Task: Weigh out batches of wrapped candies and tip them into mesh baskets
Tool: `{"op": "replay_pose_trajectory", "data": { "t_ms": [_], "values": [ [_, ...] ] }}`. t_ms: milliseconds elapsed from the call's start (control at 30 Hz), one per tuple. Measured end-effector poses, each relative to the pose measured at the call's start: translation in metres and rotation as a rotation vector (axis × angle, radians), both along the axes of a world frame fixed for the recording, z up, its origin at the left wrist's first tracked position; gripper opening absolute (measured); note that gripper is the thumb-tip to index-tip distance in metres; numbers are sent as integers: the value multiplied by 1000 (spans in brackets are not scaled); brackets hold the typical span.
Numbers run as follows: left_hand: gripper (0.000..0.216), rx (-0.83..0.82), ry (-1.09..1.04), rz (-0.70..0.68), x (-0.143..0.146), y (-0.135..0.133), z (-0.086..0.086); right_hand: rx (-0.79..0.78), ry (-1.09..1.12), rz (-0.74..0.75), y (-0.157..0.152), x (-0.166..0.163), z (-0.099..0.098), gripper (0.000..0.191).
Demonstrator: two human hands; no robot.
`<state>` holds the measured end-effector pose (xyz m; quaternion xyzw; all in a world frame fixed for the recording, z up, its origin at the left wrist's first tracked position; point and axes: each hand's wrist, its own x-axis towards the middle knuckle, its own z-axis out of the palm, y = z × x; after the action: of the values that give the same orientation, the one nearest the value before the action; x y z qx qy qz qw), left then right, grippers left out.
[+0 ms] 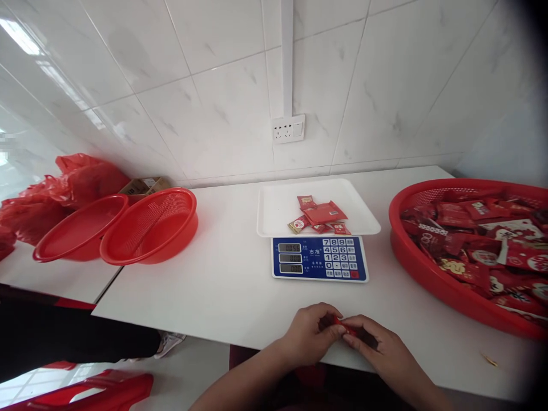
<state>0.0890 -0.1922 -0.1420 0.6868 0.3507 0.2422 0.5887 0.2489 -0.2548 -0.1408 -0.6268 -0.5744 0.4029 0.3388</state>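
My left hand (310, 334) and my right hand (381, 345) meet over the table's front edge, fingertips pinched together on a small red packet (349, 330). Most of that packet is covered by my fingers. Straight ahead stands a digital scale (317, 260) with a blue key panel; its top display seems to read 0.056. On the scale's white tray (274, 208) lie several red snack packets (326, 212), one larger than the others, and one with a gold end. Both hands are nearer to me than the scale and apart from it.
At the right, a big red basket (402, 251) holds many red packets. Two red plastic baskets (149, 257) stand at the left, by red plastic bags (89, 180) and a cardboard box (145, 186). A gold scrap (488, 359) lies front right. Someone's dark-clothed leg (81, 337) shows lower left.
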Motion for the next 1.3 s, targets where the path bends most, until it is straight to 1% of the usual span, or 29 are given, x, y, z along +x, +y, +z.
{"op": "replay_pose_trajectory", "data": {
  "t_ms": [67,100,133,200,267,300,367,433,500,633,733,800,867,1000,1067,1167,1300],
  "values": [
    [24,-133,-122,44,1,3,-1,6,-41,25,7,4,7,31],
    [26,-202,-184,71,2,4,-2,44,-86,9,12,7,11,33],
    [30,-261,-234,92,2,6,-3,109,-148,-33,20,11,16,34],
    [35,-329,-284,109,3,7,-4,302,-313,-152,39,21,27,36],
    [35,-328,-279,95,3,7,-5,487,-495,-234,63,32,38,40],
    [34,-311,-264,86,3,7,-5,546,-579,-248,75,36,43,42],
    [31,-263,-225,73,2,5,-5,588,-728,-245,97,40,51,45],
    [26,-218,-192,66,2,4,-6,547,-844,-231,114,38,55,46],
    [22,-191,-179,68,1,3,-8,487,-898,-207,123,32,57,47],
    [19,-170,-173,74,1,3,-10,440,-886,-157,130,19,62,46],
    [19,-175,-156,65,2,4,-10,466,-884,-223,142,20,71,45],
    [18,-174,-148,59,3,4,-10,487,-870,-241,156,23,79,46],
    [18,-168,-135,58,3,4,-10,446,-844,-184,174,25,88,49],
    [18,-147,-106,61,3,5,-8,196,-792,-24,213,21,102,54],
    [18,-143,-107,65,2,4,-7,139,-771,37,227,17,107,53],
    [17,-143,-121,66,1,3,-6,123,-742,145,236,10,111,49],
    [17,-135,-112,68,1,3,-6,119,-697,243,230,3,113,54]
  ]
}}
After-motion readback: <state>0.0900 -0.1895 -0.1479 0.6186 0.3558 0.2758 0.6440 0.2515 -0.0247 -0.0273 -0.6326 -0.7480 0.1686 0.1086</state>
